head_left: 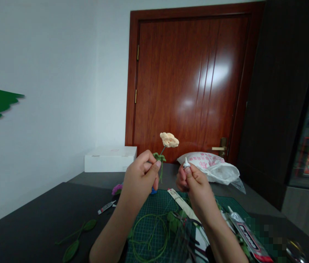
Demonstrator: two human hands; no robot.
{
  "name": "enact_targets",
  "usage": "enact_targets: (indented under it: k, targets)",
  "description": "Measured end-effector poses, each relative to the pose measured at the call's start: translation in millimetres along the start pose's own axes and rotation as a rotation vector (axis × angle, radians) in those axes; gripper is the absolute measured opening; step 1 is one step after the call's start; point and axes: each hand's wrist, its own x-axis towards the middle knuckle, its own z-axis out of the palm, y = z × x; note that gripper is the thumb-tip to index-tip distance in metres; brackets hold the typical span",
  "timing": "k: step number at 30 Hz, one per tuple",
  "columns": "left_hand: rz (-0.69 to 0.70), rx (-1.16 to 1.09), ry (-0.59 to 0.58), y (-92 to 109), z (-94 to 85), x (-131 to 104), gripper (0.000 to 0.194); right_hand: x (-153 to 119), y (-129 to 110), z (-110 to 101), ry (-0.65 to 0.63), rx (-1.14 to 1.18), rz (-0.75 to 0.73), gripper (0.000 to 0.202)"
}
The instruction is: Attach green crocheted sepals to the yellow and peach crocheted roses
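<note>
My left hand (143,175) pinches the stem of a cream crocheted flower (169,140), whose head stands up and to the right of my fingers. A green crocheted piece (159,157) sits around the stem at my fingertips. To the right, my right hand (194,179) is closed on a small tube with a white nozzle (186,162) pointing up; most of the tube is hidden in my fingers. The two hands are apart, above a green cutting mat (150,212).
Green cord (134,233) lies coiled on the mat, near scissors (194,239). A large glue tube (249,235) is at right, green leaves (71,250) and a small tube (105,208) at left. Behind are a white box (110,159) and a plastic bag (211,166).
</note>
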Motion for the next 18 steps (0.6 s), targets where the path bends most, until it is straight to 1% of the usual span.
enact_targets:
  k: [4,8,16,18]
  targets:
    - [0.004,0.000,-0.020,0.4,1.9,-0.9,0.021,-3.0,-3.3,6.3,-0.013,0.086,0.026,0.042]
    - [0.021,-0.008,-0.031,-0.6,2.9,-1.0,0.021,-4.3,-4.9,7.1,-0.019,0.130,0.004,0.041]
    - [0.013,-0.014,-0.032,-1.2,3.4,-0.6,0.022,-1.0,-0.2,4.4,0.018,0.122,-0.010,0.041]
    - [0.007,-0.022,-0.031,-1.3,3.7,-0.5,0.022,-0.6,-2.7,2.8,0.003,0.092,-0.022,0.037]
